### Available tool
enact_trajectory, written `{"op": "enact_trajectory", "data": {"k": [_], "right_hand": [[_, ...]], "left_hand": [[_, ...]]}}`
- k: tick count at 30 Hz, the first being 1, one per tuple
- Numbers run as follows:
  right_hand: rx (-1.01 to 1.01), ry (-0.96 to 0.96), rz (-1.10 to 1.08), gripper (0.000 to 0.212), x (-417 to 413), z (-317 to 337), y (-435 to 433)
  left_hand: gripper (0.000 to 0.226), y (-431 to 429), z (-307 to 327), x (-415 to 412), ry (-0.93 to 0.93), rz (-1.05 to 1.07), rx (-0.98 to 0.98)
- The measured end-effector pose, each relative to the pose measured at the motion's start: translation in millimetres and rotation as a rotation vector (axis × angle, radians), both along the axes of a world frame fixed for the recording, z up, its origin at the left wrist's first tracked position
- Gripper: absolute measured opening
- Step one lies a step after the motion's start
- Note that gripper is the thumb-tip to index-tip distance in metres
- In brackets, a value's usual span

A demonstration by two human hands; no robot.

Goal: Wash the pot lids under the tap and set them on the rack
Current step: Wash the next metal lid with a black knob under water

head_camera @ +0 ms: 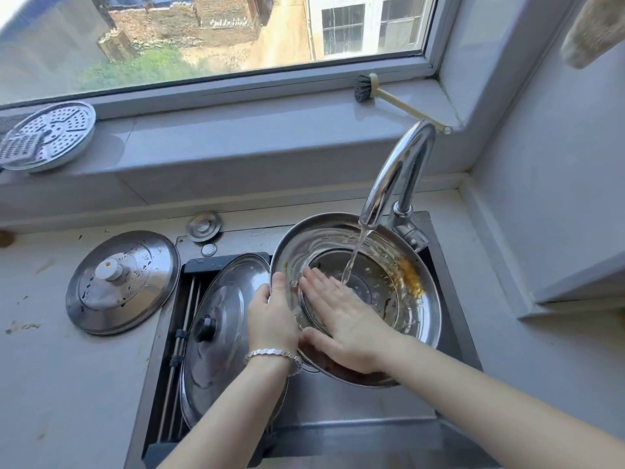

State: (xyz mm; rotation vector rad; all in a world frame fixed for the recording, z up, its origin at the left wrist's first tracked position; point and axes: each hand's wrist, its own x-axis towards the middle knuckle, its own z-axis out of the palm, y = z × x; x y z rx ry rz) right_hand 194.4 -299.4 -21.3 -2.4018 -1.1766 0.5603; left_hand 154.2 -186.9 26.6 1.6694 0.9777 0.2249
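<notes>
Head view of a steel sink [355, 401] set in a pale desk [67, 384] below a window sill [236, 130]. A large steel pot lid [321, 238] is held tilted over the right part of the sink, its hollow inner side facing up and toward the viewer, directly under the curved chrome tap [395, 170]. A stream of water [353, 258] falls from the spout onto the inner face of the lid, just right of the right hand. Orange-brown residue clings to the right inner wall of the lid. The left hand [270, 316], with a silver bracelet [270, 353] on the wrist, grips the lid's left rim, the thumb lying over the edge. The right hand [345, 319] lies flat inside the lid, its fingers [318, 279] straight, close together and pressed against the metal, holding nothing. A second lid with a black knob [220, 299] rests on the rack [182, 319] across the left part of the sink, just left of the held lid. A third lid with a white knob [135, 286] lies knob-up on the desk, left of the sink, with dark specks on it. A small round steel cap [204, 226] sits at the far edge of the sink. On the sill, a perforated steamer plate [57, 133] lies far left and a dish brush [367, 88] far right.
</notes>
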Motion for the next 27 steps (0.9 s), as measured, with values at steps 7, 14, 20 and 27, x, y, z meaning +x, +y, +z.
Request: {"op": "enact_trajectory", "data": {"k": [7,14,20,27], "right_hand": [[-0.03,0.02,-0.101,0.088,2,0,2],[-0.199,0.106,-0.348,0.101,13,0,-16],[-0.14,0.258,-0.173,0.077,-5,11,-21],[-0.155,0.237,-0.149,0.088,-21,11,-23]], "left_hand": [[0.036,-7,0,-1,-0.009,0.018,0.035],[0.044,-5,10,-1,-0.076,0.133,0.058],[0.042,-2,8,-3,-0.087,0.126,0.1],[0.044,-6,8,-4,-0.113,0.113,0.118]]}}
